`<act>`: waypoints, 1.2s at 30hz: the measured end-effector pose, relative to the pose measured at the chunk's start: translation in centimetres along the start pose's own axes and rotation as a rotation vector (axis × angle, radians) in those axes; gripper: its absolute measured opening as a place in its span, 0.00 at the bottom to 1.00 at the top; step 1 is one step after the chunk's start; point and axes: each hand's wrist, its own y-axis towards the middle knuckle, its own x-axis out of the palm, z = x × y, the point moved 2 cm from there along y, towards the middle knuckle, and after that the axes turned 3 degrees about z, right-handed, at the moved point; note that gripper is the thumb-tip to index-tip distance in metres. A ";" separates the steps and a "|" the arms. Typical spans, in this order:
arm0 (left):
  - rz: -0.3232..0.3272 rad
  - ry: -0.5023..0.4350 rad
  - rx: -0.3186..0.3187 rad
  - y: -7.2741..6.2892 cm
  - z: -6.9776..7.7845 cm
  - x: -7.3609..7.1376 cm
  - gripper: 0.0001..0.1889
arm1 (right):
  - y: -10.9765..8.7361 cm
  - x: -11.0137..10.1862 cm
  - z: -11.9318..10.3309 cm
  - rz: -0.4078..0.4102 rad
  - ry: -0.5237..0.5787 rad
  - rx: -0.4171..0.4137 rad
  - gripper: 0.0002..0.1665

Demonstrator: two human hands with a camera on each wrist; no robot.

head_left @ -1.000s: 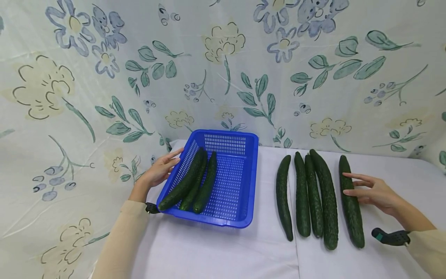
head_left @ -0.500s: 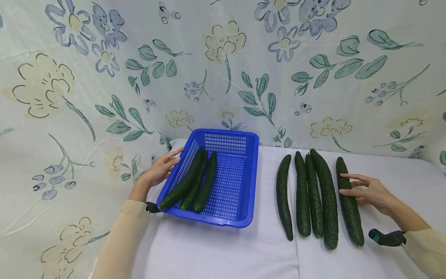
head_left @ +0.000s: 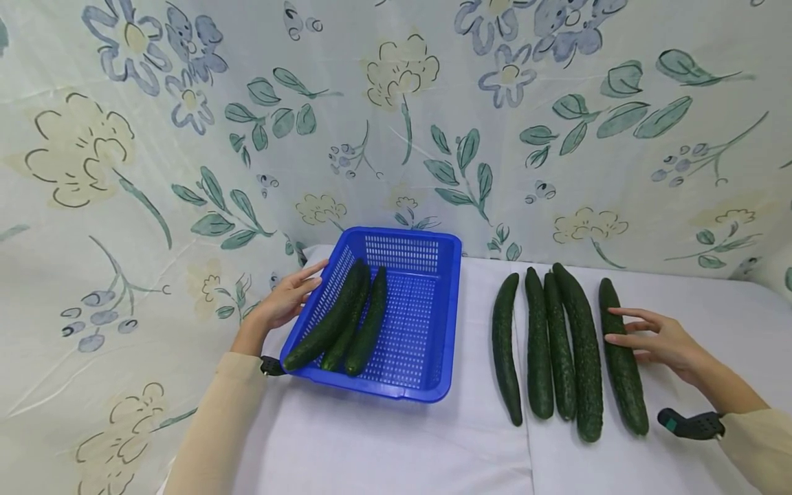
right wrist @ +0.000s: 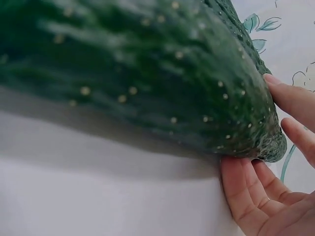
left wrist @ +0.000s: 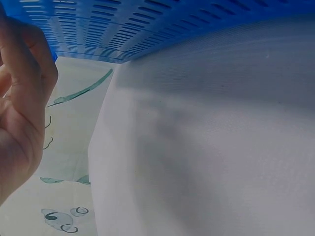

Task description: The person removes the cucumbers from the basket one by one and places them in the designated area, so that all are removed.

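Observation:
On the far right of the head view, my right hand [head_left: 665, 344] grips the rightmost cucumber [head_left: 625, 385] around its upper half. The right wrist view has fingertips and thumb on opposite sides of that cucumber [right wrist: 162, 83]. My left hand [head_left: 278, 302] touches the left side of a blue plastic basket [head_left: 454, 316] with fairly straight fingers. Its underside fingers are partly hidden there, though the left wrist view shows the hand [left wrist: 22, 93] beside the slotted wall [left wrist: 123, 29]. Three cucumbers [head_left: 337, 323] lie along the basket's left half.
Between basket and right hand, a curved cucumber [head_left: 506, 350] lies alone on the white cloth [head_left: 402, 447]. Three more cucumbers [head_left: 559, 344] lie side by side just right of it. A floral curtain [head_left: 396, 137] hangs behind and to the left.
The right hand and its cucumber shifted slightly left from the first frame to the second, then barely moved. The left hand and basket keep their places; the view has shifted a little.

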 end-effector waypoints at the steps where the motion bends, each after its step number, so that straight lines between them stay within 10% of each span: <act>1: 0.001 0.000 0.000 0.0 0.0 0.0 0.27 | 0.0 -0.1 0.0 0.004 -0.001 -0.002 0.37; 36: -0.008 -0.004 0.005 0.0 -0.1 -0.1 0.28 | -0.5 -1.9 0.5 0.115 -0.014 -0.062 0.38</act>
